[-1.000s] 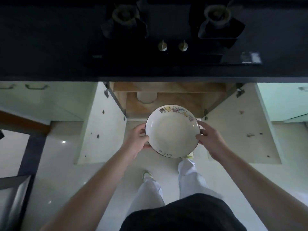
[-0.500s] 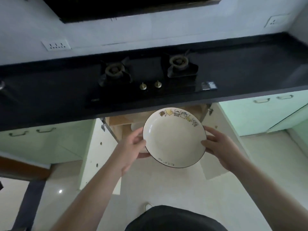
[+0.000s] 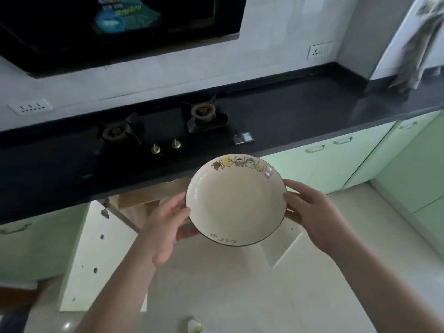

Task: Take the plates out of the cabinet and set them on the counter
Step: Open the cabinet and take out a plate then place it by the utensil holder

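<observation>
Black stone counter [image 3: 300, 109] far, open cabinet [image 3: 134, 200] beneath | round cream ceramic plate [image 3: 235, 200] held near, level | left hand [image 3: 165, 224], right hand [image 3: 312, 212] grip opposite rims, fingers curled under.

A plate [image 3: 236, 200] is held between a left hand [image 3: 165, 224] at its 9 o'clock edge and a right hand [image 3: 312, 212] at its 3 o'clock edge, in front of the counter [image 3: 312, 111]. A gas hob [image 3: 156, 133] sits in the counter at 11 o'clock from the plate. Below the counter, an open cabinet [image 3: 134, 200] lies behind the left hand, its door [image 3: 96, 260] at 8 o'clock.
</observation>
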A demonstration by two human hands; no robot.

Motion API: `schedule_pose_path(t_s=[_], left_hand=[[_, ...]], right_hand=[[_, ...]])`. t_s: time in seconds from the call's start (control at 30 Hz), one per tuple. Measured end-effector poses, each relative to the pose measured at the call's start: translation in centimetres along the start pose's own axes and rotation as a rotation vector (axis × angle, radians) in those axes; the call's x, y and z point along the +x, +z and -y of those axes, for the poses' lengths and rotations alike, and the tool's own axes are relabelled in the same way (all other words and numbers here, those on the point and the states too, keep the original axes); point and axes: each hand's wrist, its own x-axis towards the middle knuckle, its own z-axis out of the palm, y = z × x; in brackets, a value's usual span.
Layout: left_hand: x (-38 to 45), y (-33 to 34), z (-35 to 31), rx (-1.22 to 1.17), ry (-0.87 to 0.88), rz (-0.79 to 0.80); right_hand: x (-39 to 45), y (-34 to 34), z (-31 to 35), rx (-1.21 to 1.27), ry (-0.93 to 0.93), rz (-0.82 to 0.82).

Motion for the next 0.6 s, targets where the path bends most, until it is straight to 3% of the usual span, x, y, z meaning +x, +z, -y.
schedule_pose_path(t_s=[0.27,0.6], left_hand=[[-4.6,-2.3,1.0,-0.050,0.061,-0.129],[-12.6,-14.8,2.9,-0.168,0.115,-0.288]], right_hand=[[-0.8,2.1,0.3,0.043,-0.012,0.169],[-2.0,16.2,-2.1,-0.022,0.059,0.443]])
